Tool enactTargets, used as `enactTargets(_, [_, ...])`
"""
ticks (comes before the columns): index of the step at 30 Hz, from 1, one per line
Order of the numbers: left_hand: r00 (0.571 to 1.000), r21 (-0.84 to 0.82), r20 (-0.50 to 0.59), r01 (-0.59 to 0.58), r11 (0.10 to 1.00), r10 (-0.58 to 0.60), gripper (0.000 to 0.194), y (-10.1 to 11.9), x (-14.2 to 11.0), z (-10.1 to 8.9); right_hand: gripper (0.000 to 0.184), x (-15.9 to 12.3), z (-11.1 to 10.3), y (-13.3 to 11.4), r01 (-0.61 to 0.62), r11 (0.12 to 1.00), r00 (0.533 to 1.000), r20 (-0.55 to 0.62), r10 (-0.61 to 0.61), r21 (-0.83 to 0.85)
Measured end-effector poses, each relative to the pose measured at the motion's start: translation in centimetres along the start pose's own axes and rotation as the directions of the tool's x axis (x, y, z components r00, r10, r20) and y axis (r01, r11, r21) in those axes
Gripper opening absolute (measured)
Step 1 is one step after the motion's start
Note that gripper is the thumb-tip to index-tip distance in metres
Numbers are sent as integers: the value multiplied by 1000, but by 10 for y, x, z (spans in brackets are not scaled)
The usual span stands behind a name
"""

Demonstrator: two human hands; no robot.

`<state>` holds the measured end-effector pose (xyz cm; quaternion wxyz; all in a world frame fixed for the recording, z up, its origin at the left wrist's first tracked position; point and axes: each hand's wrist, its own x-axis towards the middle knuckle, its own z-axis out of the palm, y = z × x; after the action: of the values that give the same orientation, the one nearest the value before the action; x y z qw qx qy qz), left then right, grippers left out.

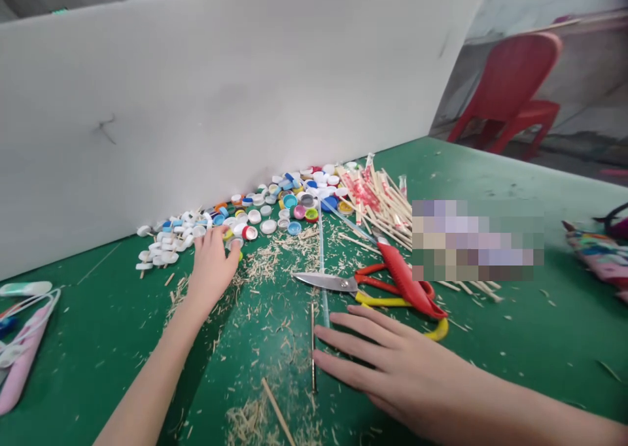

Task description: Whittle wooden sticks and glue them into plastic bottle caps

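Right hand (380, 354): lay nearest the camera, palm down and spread, with nothing visible in its grasp; reached by the fingertips to the nail (313, 322), touching or just beside, too close to tell.
Bottle caps (268, 226): lay heaped along the foot of the white board (235, 93), beyond the right hand.
Left hand (212, 269): reached into the near side of the heap, with thumb apart from fingers; could not be told whether closed on a cap.
Reach among caps: seemed to be at the point of contact; called, in judgement, for a light fingertip pinch to part one cap from crowded neighbours.
Cap count: ran to dozens, too overlapped for an exact figure.
Scissors (326, 281): counted one pair, under or against one red tool (405, 276) of unclear kind.
Clear strips (322, 250): counted two, meeting near the caps.
Nail count: came to one.
Wooden sticks (395, 201): lay bundled beyond the scissors, too many to count.
Loose stick (278, 410): counted one, at the near edge.
Red chair (520, 80): stood farthest off, counted once.
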<state>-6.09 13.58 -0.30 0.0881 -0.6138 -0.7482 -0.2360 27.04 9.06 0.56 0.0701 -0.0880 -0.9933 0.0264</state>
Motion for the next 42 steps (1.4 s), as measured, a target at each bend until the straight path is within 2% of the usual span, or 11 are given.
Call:
enactTargets(3, [999, 27, 15, -28, 999, 28, 43, 1, 19, 9, 74, 2, 0, 2, -43, 993, 998, 44, 39, 109])
enactTargets(5, [999, 63, 36, 3, 998, -5, 44, -5, 30, 13, 74, 4, 0, 3, -49, 985, 997, 70, 37, 165])
enactTargets(9, [979, 162, 187, 46, 986, -77, 43, -25, 48, 18, 65, 8, -3, 3, -27, 982, 997, 79, 12, 186])
enactTargets(13, [961, 166, 267, 30, 986, -74, 40, -37, 54, 19, 53, 11, -9, 1, -18, 987, 997, 73, 6, 157])
enactTargets(17, [953, 169, 298, 6, 986, -56, 36, -37, 52, 15, 38, 10, -9, 0, -45, 983, 997, 67, 33, 181])
enactTargets(22, [971, 215, 237, -15, 977, -37, 38, -22, 61, 3, 29, 8, 2, 1, 5, 987, 999, -45, 2, 163])
enactTargets(25, [976, 217, 210, -102, 971, 55, 37, -4, 79, -1, 19, 9, 8, 2, 46, 997, 987, -158, -36, 64])
enactTargets(29, [949, 205, 255, -241, 949, 186, 38, 19, 106, 9, 12, 9, 10, 2, 96, 995, 962, -254, -97, -18])
enactTargets(33, [924, 192, 291, -311, 931, 249, 37, 31, 125, 27, 20, 7, 5, 4, 126, 990, 973, -200, -113, 55])
enactTargets(37, [884, 140, 346, -380, 915, 314, 31, 37, 133, 43, 28, 3, -7, 1, 124, 975, 986, -137, -99, 182])
enactTargets(42, [894, 40, 340, -324, 945, 292, 23, 46, 139, 54, 26, 1, -14, -7, 56, 953, 993, -114, -23, 298])
